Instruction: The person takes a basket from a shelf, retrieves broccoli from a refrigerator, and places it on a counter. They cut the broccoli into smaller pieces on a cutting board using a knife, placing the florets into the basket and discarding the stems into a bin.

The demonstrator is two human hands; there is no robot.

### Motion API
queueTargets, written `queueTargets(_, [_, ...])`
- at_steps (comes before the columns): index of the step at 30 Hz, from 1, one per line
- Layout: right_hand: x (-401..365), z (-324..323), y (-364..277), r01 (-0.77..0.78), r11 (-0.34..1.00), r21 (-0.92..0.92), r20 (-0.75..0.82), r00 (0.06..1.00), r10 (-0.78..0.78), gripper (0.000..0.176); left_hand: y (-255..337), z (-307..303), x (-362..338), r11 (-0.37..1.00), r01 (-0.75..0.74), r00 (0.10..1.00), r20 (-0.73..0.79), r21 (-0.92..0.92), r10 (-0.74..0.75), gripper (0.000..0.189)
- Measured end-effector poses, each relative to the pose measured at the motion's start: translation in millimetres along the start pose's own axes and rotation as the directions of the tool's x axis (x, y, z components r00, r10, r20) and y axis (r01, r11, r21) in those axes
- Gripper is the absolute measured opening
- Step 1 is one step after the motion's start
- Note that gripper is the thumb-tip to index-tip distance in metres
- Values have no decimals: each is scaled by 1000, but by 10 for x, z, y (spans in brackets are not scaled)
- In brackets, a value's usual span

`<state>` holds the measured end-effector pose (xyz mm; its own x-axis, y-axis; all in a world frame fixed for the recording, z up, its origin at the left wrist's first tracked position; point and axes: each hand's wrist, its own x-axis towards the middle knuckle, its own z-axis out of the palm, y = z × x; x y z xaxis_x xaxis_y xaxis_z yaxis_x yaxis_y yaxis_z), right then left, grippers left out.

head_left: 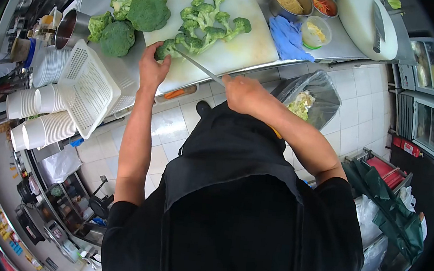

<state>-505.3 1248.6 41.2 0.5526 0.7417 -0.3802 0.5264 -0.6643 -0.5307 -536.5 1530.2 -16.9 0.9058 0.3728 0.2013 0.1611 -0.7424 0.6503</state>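
On the white cutting board (260, 40), my left hand (153, 66) holds a broccoli piece (166, 49) at the board's left edge. My right hand (242, 92) is closed round the handle of a knife (200, 66), whose blade reaches left to that piece. Several cut broccoli florets (207, 22) lie on the board just beyond the blade. Large broccoli heads (149, 12) sit at the board's upper left corner, partly on the metal counter.
A white perforated basket (86, 89) stands left of my left hand, near stacked white bowls (45, 132). Metal bowls (291, 1) and a blue cloth (289, 38) are beyond the board's right side. A lined bin (327, 101) with scraps stands below the counter edge.
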Motion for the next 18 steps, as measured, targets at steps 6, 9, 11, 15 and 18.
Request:
queueTargets(6, [-125,-33,-212,-72,997,6,35,997,72,26,-34,-77,-107,997,-32,999,-35,71,35,44])
queueTargets(9, [-129,-23,-241,-56,998,30,50,997,55,24,-44,-109,-133,998,-5,1000,-26,64,6,44])
queueTargets(11, [-131,-43,-277,-52,998,37,52,997,50,22,-29,-121,-128,997,8,1000,-20,76,-7,44])
queueTargets(15, [-111,-42,-330,-39,999,32,35,999,37,19,-17,-87,-92,994,3,1000,-10,108,-2,44])
queueTargets(18, [-85,14,-321,-17,1000,26,-2,1000,17,18,-41,-76,-43,988,-30,1000,3,150,30,45])
